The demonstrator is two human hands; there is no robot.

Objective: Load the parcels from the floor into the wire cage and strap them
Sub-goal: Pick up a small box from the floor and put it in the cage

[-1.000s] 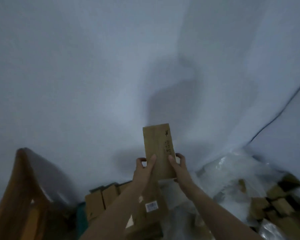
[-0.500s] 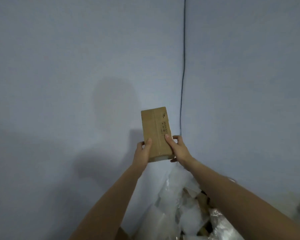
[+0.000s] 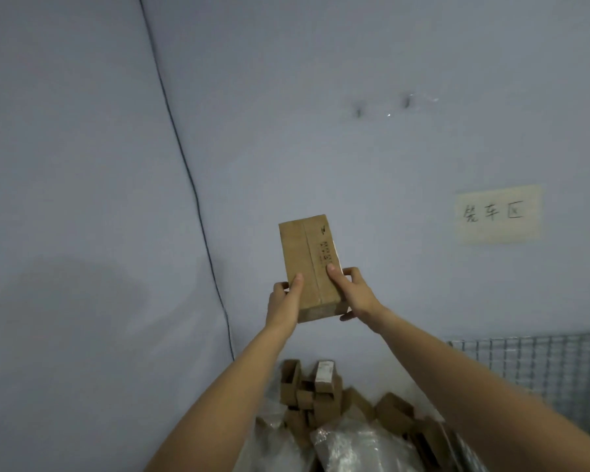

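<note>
Parcel (image 3: 308, 264) held up in both hands, in front of the wall (image 3: 321, 131).
Brown carton, narrow, long axis near vertical, just below frame centre. Grip: left hand (image 3: 282, 303) curled round the lower left edge, thumb on the front face; right hand (image 3: 355, 294) round the lower right edge, thumb by the printed marks. Pile of cartons (image 3: 321, 393) and clear plastic bags (image 3: 361, 444) at 6 o'clock. Wire cage (image 3: 542, 369) mesh at 4 o'clock. Handwritten paper sign (image 3: 498, 214) at 3 o'clock; dark cable (image 3: 184, 165) runs 11 to 7 o'clock.
</note>
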